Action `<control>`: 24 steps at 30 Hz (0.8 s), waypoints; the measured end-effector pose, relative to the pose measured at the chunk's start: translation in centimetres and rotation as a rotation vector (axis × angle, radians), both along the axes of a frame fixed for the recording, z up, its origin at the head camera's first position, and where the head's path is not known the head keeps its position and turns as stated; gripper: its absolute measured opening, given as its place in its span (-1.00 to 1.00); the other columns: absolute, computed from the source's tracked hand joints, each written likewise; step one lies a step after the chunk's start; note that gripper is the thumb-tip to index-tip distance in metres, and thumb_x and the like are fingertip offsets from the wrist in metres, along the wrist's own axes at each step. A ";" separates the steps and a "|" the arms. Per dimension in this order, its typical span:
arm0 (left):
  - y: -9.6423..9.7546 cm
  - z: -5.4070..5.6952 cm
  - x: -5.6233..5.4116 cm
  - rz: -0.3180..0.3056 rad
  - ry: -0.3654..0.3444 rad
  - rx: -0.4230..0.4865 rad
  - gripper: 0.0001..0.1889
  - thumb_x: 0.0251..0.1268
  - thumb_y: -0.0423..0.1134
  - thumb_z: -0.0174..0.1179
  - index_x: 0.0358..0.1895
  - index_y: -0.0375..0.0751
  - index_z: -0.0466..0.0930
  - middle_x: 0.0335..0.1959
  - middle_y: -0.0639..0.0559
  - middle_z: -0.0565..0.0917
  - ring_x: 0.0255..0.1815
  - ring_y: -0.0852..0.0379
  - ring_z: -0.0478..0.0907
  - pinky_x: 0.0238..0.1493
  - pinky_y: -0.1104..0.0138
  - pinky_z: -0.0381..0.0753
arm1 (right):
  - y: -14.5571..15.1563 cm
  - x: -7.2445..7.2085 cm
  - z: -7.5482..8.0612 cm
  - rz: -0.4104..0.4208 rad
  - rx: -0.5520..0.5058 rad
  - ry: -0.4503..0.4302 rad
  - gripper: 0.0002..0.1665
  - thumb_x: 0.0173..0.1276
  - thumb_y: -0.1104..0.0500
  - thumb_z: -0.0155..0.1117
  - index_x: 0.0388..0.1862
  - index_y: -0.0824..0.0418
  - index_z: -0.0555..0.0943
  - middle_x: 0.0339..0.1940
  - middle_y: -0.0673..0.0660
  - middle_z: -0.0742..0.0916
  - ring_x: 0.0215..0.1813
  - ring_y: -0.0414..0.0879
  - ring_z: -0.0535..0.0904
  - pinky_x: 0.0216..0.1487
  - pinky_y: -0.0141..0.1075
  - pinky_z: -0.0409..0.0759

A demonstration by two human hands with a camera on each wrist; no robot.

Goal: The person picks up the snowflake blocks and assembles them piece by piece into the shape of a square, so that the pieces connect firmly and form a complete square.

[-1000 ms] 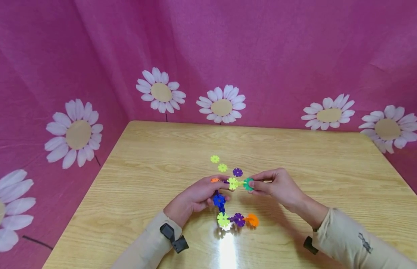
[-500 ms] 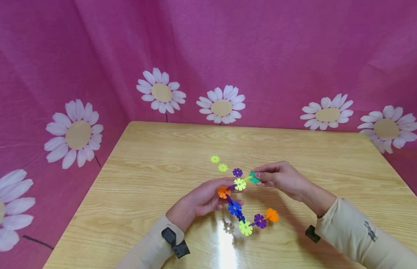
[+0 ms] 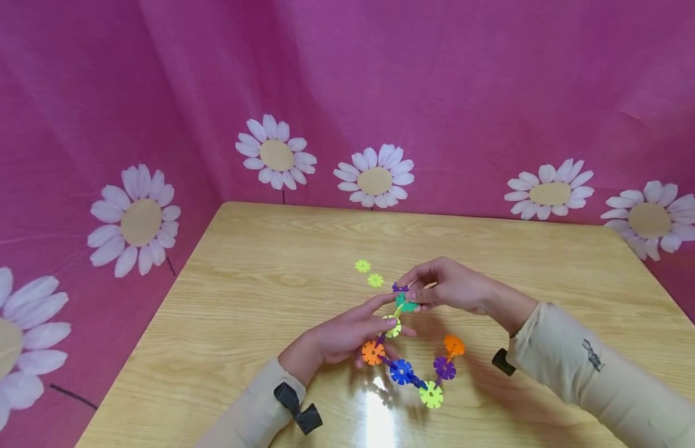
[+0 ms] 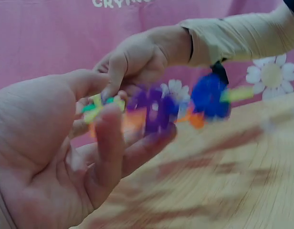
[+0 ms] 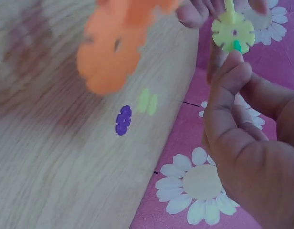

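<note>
A chain of notched snowflake discs hangs in a curve above the table between my two hands. My right hand pinches the green disc at its upper end. My left hand holds the chain near that end, its thumb over a yellow-green disc. Below follow an orange disc, a blue disc, another yellow-green disc, a purple disc and an orange end disc. In the left wrist view, the chain is blurred and partly hidden by fingers.
Two loose yellow-green discs lie on the wooden table beyond my hands. A loose purple disc lies beside them, partly covered by the right hand. A pink flowered curtain stands along the table's back and sides.
My right hand has moved left with the green disc, toward the left hand. The chain's lower part has swung right and toward me, and its orange disc now shows fully below the left hand.
</note>
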State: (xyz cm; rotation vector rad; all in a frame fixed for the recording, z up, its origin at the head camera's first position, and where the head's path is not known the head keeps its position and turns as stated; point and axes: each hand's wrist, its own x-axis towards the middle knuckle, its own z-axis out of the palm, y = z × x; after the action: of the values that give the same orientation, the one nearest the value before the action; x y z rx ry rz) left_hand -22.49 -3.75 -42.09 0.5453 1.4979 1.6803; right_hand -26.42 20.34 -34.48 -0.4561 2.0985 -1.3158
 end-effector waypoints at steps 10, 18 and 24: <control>0.5 0.0 0.6 0.016 0.095 0.094 -0.41 0.63 -0.11 -0.11 0.55 0.48 -0.07 0.34 -0.25 0.54 -0.25 0.07 0.76 0.36 0.14 0.44 | -1.6 0.4 0.1 0.011 0.002 0.000 -0.57 0.37 0.36 0.29 0.19 0.45 0.49 -0.20 0.22 0.69 -0.19 -0.07 0.66 -0.03 -0.12 0.74; 0.7 -0.3 0.7 0.082 0.132 0.104 -0.44 0.62 -0.22 -0.10 0.54 0.29 0.02 0.23 -0.36 0.59 -0.40 0.11 0.73 0.28 0.06 0.52 | -3.2 1.4 -0.4 -0.113 0.059 0.108 -0.52 0.32 0.33 0.37 0.16 0.42 0.47 -0.24 0.22 0.63 -0.31 -0.06 0.67 -0.09 -0.04 0.75; 0.4 -0.5 0.6 0.120 0.131 0.070 -0.53 0.62 -0.22 -0.08 0.47 0.17 0.15 0.18 -0.44 0.59 -0.43 0.10 0.72 -0.04 0.21 0.67 | -2.8 1.3 -0.6 -0.147 0.047 0.149 -0.54 0.37 0.27 0.35 0.16 0.43 0.47 -0.23 0.24 0.62 -0.28 0.06 0.72 -0.08 0.00 0.74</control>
State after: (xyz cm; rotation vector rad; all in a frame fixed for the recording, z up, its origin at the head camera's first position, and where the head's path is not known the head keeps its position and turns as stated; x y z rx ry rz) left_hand -21.86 -3.31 -42.63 0.6240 1.5969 1.8259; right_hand -25.16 17.51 -35.04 -0.3972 2.3188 -1.3476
